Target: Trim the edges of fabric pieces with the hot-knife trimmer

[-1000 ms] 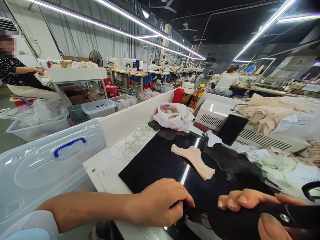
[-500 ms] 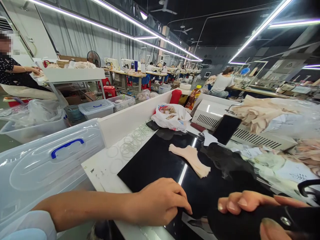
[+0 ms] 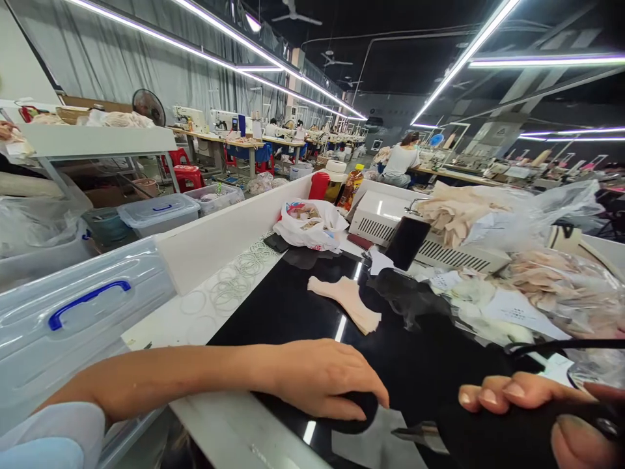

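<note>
My left hand [image 3: 322, 381] lies palm down on the glossy black work surface [image 3: 288, 306], its fingers closed over a small black fabric piece [image 3: 359, 417]. My right hand [image 3: 530, 407] is at the lower right edge, fingers wrapped round black-handled scissors [image 3: 488, 436]. The metal blade tips [image 3: 413, 433] point left towards the black piece, a short gap from it. A beige cut fabric piece [image 3: 346, 301] lies flat further back on the black surface.
A clear lidded bin with a blue handle [image 3: 73, 312] stands at the left. Thin rings [image 3: 234, 280], a white plastic bag [image 3: 310, 228], a dark phone [image 3: 407, 241] and a white machine [image 3: 385, 225] are behind. Bags of beige pieces [image 3: 556, 286] fill the right. A seated person [image 3: 403, 159] works far back.
The view has swung right, so the person at far left is nearly out of frame. My left hand has flattened onto the black piece. The scissor tips have come into sight.
</note>
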A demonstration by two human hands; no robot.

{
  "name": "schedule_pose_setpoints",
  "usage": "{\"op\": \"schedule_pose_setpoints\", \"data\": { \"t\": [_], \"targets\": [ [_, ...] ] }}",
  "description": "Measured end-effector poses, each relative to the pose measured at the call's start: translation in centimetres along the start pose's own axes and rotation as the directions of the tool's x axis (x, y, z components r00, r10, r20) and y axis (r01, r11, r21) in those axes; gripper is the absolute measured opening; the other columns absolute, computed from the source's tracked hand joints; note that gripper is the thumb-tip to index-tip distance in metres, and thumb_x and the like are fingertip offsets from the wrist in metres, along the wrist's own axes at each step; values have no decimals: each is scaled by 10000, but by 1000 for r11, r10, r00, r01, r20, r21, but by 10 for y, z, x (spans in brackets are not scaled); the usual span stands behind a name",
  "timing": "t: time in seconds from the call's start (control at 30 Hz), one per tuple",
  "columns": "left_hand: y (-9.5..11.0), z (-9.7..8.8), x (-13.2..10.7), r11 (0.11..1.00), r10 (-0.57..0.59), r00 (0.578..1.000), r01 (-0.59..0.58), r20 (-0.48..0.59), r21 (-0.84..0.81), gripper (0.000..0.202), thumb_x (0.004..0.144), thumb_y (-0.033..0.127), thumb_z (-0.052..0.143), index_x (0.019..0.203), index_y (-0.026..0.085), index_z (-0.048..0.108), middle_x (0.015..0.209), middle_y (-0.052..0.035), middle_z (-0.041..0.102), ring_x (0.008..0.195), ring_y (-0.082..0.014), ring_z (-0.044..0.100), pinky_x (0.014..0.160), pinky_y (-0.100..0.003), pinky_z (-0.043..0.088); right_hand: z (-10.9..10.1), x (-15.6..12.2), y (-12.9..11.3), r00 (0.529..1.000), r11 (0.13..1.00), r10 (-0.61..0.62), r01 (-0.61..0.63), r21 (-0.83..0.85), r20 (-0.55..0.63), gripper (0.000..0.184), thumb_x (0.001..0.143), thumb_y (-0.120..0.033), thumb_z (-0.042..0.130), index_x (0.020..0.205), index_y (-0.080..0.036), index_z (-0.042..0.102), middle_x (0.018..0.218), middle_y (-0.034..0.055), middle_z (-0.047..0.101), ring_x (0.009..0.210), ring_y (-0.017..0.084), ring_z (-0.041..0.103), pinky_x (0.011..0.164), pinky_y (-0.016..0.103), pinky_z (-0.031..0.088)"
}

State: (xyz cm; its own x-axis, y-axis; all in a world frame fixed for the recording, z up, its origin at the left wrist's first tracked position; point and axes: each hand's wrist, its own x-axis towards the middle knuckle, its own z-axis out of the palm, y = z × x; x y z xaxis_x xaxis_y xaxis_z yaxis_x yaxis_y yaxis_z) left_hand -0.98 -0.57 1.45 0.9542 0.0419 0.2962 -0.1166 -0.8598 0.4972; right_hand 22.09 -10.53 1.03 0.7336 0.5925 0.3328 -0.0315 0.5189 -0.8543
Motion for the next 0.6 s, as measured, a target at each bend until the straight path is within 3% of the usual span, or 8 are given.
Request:
{"op": "schedule_pose_setpoints", "data": {
  "t": [0.07, 0.17, 0.43, 0.6],
  "targets": [
    [-5, 1, 8, 996, 35, 999, -32, 34, -87, 416, 942, 263, 624, 1309, 81, 551, 1272, -112, 649, 1239, -211, 576, 1117, -279, 401, 21, -19, -12, 1000, 1000, 6, -6, -5, -21, 515, 592, -468, 839, 1050, -381, 620, 735, -26, 488, 618, 184, 467, 491, 321, 578],
    [-11, 6, 13, 986, 56, 996, -43, 76, -163, 516, 893, 321, 695, 1329, 106, 520, 1286, -104, 638, 1304, -229, 538, 1154, -306, 353, 33, -27, -17, 1000, 1000, 9, -9, -10, 11, 531, 582, -418, 860, 1043, -356, 604, 746, -35, 507, 630, 173, 477, 514, 318, 585],
    [-17, 14, 10, 973, 10, 987, 27, 157, -231, 717, 824, 405, 757, 1410, 158, 425, 1384, -111, 582, 1427, -281, 425, 1228, -471, 189, 29, -21, -9, 1000, 1000, -9, 9, -7, -1, 523, 584, -340, 851, 1043, -333, 603, 733, -22, 544, 622, 195, 517, 494, 387, 581],
    [-18, 14, 10, 959, -24, 974, 86, 223, -268, 807, 802, 409, 774, 1472, 203, 375, 1469, -92, 520, 1484, -275, 339, 1256, -500, 89, 28, -24, -5, 998, 999, -34, 33, 13, 55, 488, 627, -321, 846, 1054, -327, 611, 718, -24, 562, 595, 189, 530, 502, 392, 590]
  ]
}}
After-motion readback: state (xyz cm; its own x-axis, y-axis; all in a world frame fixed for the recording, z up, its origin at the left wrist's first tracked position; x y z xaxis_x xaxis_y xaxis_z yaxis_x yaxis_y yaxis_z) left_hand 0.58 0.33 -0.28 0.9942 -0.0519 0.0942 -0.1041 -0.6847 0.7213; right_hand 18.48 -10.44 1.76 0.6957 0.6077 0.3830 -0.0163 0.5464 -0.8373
